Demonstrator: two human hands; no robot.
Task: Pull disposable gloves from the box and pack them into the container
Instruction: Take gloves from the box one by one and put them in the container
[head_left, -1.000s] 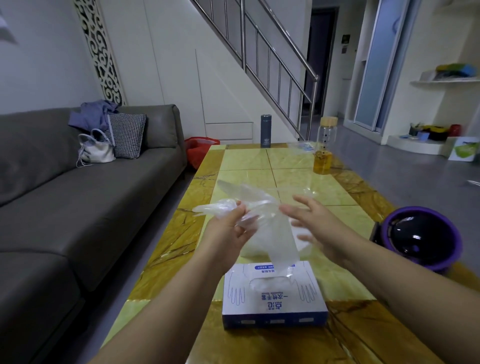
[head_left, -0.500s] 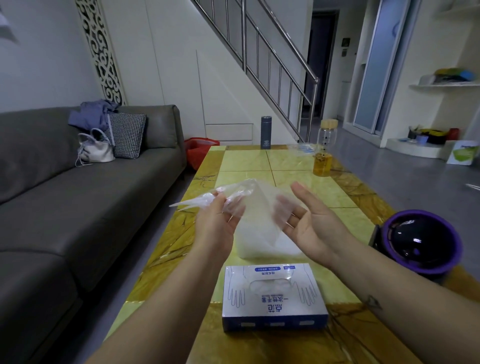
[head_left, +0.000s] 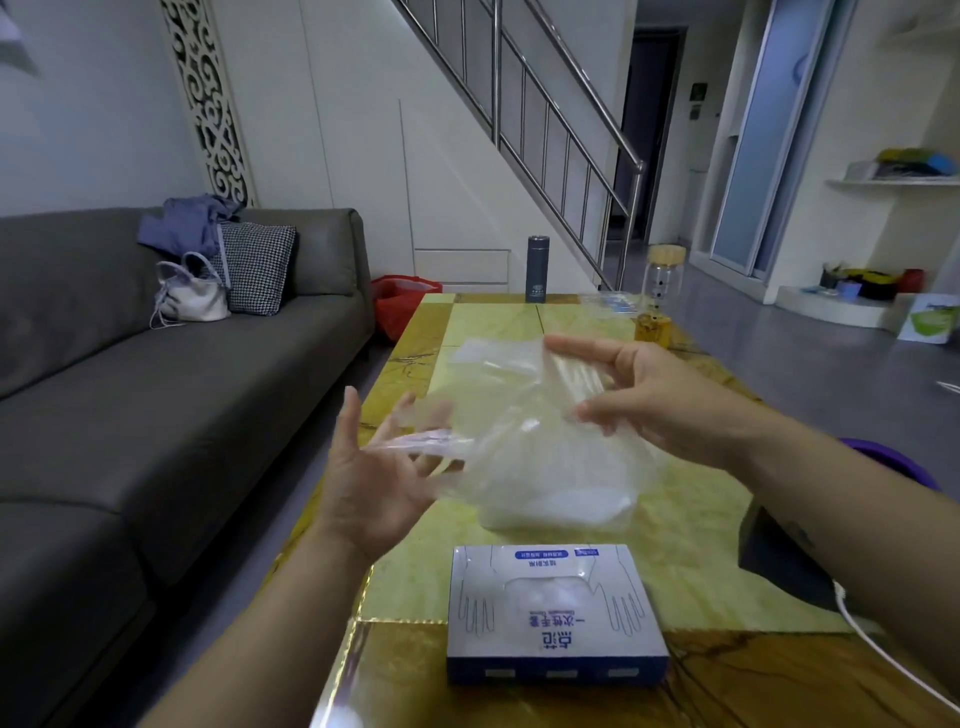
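Mid-task: we're stretching one glove (head_left: 519, 431), out of the box (head_left: 556, 623), btwn open left hand (head_left: 374, 483) & pinching right hand (head_left: 654, 400); container (head_left: 618, 514) looking partly filled.

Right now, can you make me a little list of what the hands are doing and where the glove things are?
glove: clear plastic, held in the air above the yellow table
left hand: open, fingers spread, the glove's finger end lying across them
right hand: seems to pinch the glove's other end between thumb and fingers
box: on the table, nearest the person
container: clear, just behind the box, white gloves inside
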